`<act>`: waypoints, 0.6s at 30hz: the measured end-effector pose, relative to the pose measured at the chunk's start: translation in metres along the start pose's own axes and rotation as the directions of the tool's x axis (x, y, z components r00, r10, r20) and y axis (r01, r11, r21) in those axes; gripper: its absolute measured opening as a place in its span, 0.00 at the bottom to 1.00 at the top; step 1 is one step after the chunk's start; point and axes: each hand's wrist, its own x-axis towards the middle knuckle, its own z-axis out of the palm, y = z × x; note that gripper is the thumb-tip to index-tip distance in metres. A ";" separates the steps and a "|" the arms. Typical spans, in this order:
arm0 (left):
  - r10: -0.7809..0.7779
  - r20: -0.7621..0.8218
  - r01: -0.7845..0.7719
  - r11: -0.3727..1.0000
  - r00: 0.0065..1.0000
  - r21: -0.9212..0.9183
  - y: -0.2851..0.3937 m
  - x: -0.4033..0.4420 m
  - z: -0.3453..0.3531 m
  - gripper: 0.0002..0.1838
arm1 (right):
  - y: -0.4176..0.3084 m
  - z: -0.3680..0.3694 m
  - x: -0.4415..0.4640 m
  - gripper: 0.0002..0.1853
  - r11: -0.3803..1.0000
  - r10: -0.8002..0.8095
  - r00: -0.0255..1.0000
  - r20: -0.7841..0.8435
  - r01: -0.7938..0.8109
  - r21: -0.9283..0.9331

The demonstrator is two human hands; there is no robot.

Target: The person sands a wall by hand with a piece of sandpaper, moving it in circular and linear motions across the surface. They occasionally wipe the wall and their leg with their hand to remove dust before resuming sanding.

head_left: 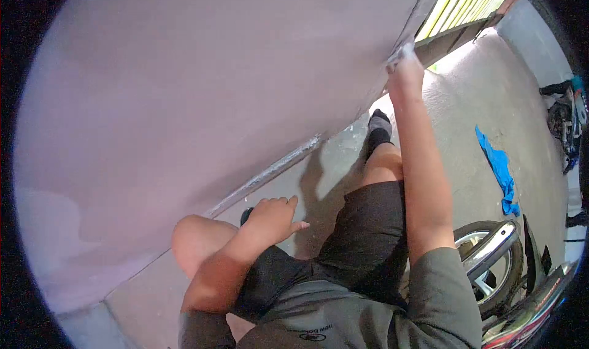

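My right hand (406, 78) is raised at the far edge of the pale wall (184, 91), its fingers closed round something whitish (405, 53) that looks like a cloth or paper and is blurred. It touches or nearly touches the wall edge. My left hand (272, 220) hangs over my bent leg, palm down, with its fingers apart and nothing in it. Along the wall's foot, beyond the left hand, runs a rough whitish ledge (270, 174).
A blue cloth (500, 171) lies on the grey floor (454, 134) at the right. A motorcycle wheel with a silver exhaust (491, 251) stands close by my right elbow. Another vehicle (561, 125) is at the far right. A barred gate (466, 2) lets in light at the top.
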 end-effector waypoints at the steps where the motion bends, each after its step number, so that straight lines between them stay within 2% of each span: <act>1: 0.013 -0.011 -0.013 1.000 1.000 -0.001 -0.001 0.000 0.001 0.32 | -0.005 0.005 -0.008 0.25 0.996 -0.060 0.998 -0.026 0.058 -0.068; 2: 0.014 -0.011 -0.014 1.000 1.000 0.003 -0.001 -0.001 0.000 0.32 | 0.003 -0.005 -0.001 0.25 0.996 -0.062 0.998 -0.027 0.060 -0.065; 4: 0.014 0.001 -0.014 1.000 1.000 0.004 0.000 -0.002 -0.004 0.33 | 0.037 -0.032 0.027 0.18 0.953 0.178 0.979 -0.098 -0.196 -0.231; 5: 0.015 -0.003 -0.015 1.000 1.000 0.005 0.000 -0.002 -0.003 0.33 | 0.048 -0.033 0.032 0.17 0.940 0.265 0.947 -0.182 -0.296 -0.172; 6: 0.033 -0.058 -0.032 0.999 0.998 0.027 0.000 -0.003 -0.001 0.33 | 0.044 -0.030 0.030 0.17 0.939 0.266 0.947 -0.179 -0.296 -0.173; 8: 0.046 -0.106 -0.042 0.998 0.993 0.042 -0.002 -0.004 0.004 0.33 | 0.036 -0.027 0.028 0.17 0.986 0.162 0.987 -0.008 -0.163 -0.021; 9: 0.054 -0.118 -0.050 0.998 0.992 0.039 -0.003 -0.002 0.005 0.32 | -0.003 -0.001 -0.002 0.17 0.995 0.098 0.995 -0.031 -0.098 -0.001; 10: 0.063 -0.128 -0.059 0.998 0.990 0.038 -0.003 -0.003 0.008 0.32 | -0.008 0.008 -0.006 0.19 0.998 -0.052 0.999 -0.012 0.052 -0.022; 12: 0.061 -0.113 -0.058 0.998 0.992 0.032 -0.004 -0.003 0.011 0.32 | 0.005 -0.001 0.003 0.20 0.985 -0.044 0.992 -0.115 0.024 -0.172; 14: 0.064 -0.117 -0.060 0.998 0.991 0.036 -0.004 0.000 0.003 0.32 | 0.033 -0.020 0.015 0.21 0.962 0.108 0.978 -0.178 -0.148 -0.230; 15: 0.035 -0.051 -0.034 0.999 0.998 0.022 0.000 0.000 -0.003 0.33 | 0.037 -0.022 0.019 0.19 0.931 0.265 0.950 -0.169 -0.297 -0.213; 16: 0.004 0.019 -0.004 1.000 1.000 0.008 0.001 -0.001 -0.006 0.35 | 0.041 -0.025 0.025 0.19 0.931 0.265 0.950 -0.166 -0.297 -0.214; 18: 0.000 0.011 0.000 1.000 1.000 0.012 0.001 0.000 -0.006 0.35 | 0.039 -0.021 0.027 0.28 0.987 0.127 0.988 -0.089 -0.134 -0.084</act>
